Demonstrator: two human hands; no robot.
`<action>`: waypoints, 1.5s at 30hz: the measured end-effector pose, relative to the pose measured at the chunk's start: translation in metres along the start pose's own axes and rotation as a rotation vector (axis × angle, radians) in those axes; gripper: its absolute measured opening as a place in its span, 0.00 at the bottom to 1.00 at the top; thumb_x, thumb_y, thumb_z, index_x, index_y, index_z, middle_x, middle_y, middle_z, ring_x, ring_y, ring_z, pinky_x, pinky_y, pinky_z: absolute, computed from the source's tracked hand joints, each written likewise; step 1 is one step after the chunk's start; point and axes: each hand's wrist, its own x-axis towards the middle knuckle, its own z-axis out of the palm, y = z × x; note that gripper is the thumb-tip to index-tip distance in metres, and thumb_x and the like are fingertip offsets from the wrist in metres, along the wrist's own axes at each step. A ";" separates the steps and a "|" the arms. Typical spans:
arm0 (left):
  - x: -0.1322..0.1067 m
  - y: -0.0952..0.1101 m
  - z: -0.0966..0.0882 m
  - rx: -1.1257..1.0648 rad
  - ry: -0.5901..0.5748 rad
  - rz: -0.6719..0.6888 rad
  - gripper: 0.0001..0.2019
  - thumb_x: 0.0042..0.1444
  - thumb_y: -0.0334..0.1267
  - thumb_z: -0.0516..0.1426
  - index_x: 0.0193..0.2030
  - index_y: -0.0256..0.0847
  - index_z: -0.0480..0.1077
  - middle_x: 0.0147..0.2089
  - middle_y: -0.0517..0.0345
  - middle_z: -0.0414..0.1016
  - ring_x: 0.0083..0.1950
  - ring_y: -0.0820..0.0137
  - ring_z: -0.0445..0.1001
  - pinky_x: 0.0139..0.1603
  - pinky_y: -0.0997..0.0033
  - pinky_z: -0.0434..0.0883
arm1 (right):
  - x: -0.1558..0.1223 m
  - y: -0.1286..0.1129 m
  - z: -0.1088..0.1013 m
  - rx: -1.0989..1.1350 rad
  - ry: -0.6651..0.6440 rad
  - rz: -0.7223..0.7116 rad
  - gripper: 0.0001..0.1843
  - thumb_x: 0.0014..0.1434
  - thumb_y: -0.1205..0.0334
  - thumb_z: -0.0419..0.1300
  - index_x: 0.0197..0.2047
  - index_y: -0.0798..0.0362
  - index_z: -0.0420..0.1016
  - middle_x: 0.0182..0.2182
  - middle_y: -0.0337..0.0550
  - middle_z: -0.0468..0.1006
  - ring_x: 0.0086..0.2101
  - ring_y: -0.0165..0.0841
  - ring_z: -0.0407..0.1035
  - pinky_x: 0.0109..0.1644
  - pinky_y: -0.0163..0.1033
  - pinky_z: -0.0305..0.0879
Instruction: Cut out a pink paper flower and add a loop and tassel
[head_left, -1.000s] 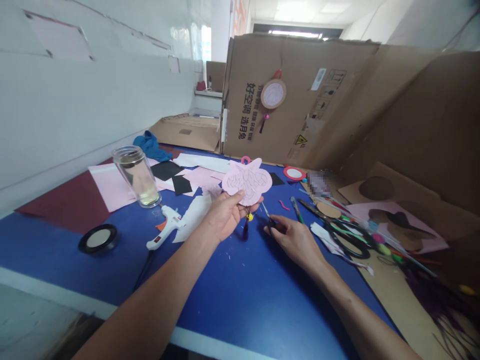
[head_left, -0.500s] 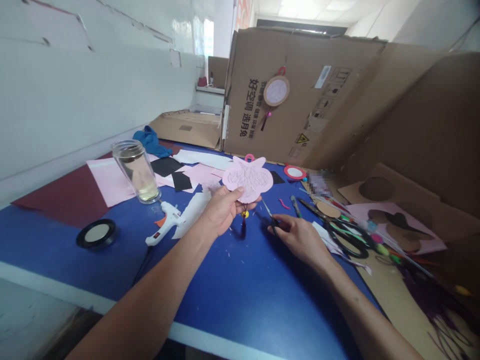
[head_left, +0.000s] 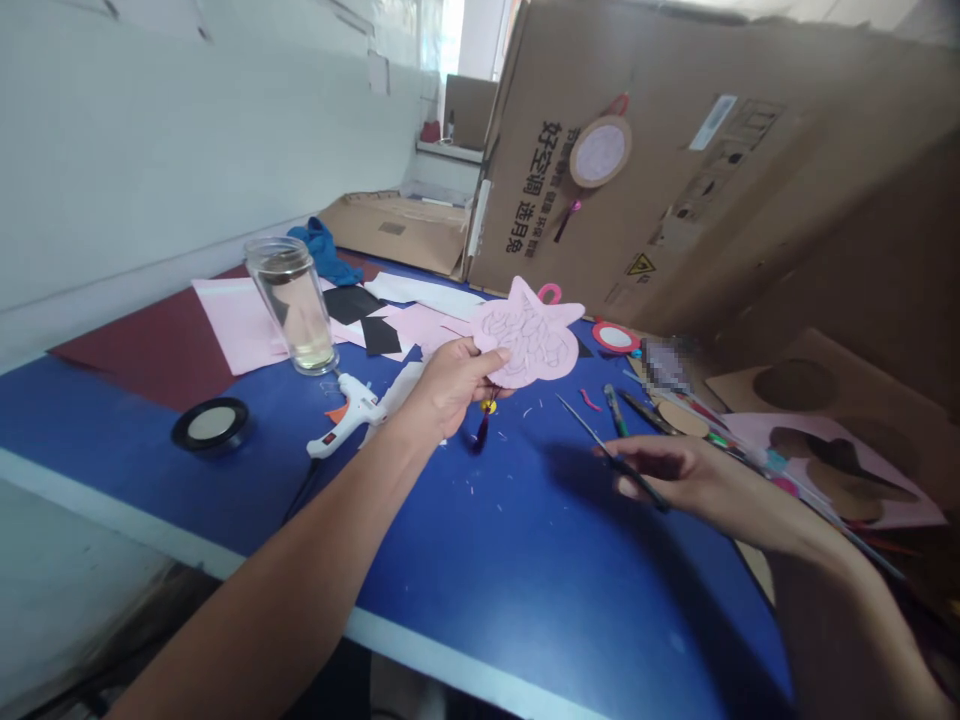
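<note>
My left hand point(head_left: 459, 385) pinches a pink flower-shaped paper pendant point(head_left: 532, 340) by its lower left edge, thumb in front. Its face carries raised or drawn line work, and a bright pink loop point(head_left: 551, 293) shows at the top. Below hangs a dark purple tassel point(head_left: 480, 432) with a yellow bead point(head_left: 489, 407). My right hand point(head_left: 675, 470) is closed around a thin dark pointed tool point(head_left: 596, 437), possibly tweezers; its grey tip points up and left, apart from the pendant. The fingers partly cover it.
A white glue gun point(head_left: 349, 415), glass jar of pale liquid point(head_left: 296, 310) and round black lid point(head_left: 211, 425) sit left. Paper scraps point(head_left: 382, 335) lie behind. A large carton point(head_left: 517, 150) bears a round hanging ornament point(head_left: 600, 152). A pen-like tool point(head_left: 615, 410) lies right.
My right hand has drawn the pointed tool back, away from the pendant. The pendant has tilted in my left hand. The view has turned, shifting the carton up and right.
</note>
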 end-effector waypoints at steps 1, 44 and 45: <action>0.001 -0.001 -0.001 0.008 -0.015 0.003 0.15 0.59 0.27 0.69 0.53 0.36 0.83 0.43 0.40 0.88 0.45 0.54 0.85 0.42 0.61 0.78 | -0.003 -0.004 -0.002 0.037 -0.092 0.014 0.28 0.53 0.40 0.77 0.50 0.49 0.92 0.32 0.46 0.85 0.32 0.38 0.76 0.36 0.39 0.75; -0.010 -0.004 0.010 0.296 -0.159 -0.138 0.09 0.57 0.34 0.73 0.36 0.35 0.77 0.33 0.50 0.84 0.32 0.69 0.81 0.37 0.67 0.78 | -0.005 -0.027 0.010 0.099 -0.322 0.066 0.32 0.54 0.38 0.78 0.54 0.50 0.91 0.29 0.43 0.80 0.28 0.30 0.67 0.31 0.36 0.65; -0.010 -0.005 0.010 0.295 -0.161 -0.138 0.10 0.57 0.34 0.73 0.35 0.35 0.77 0.33 0.50 0.84 0.32 0.69 0.81 0.37 0.67 0.78 | -0.005 -0.028 0.010 0.092 -0.319 0.072 0.33 0.53 0.37 0.78 0.54 0.51 0.91 0.29 0.43 0.80 0.28 0.31 0.67 0.31 0.36 0.65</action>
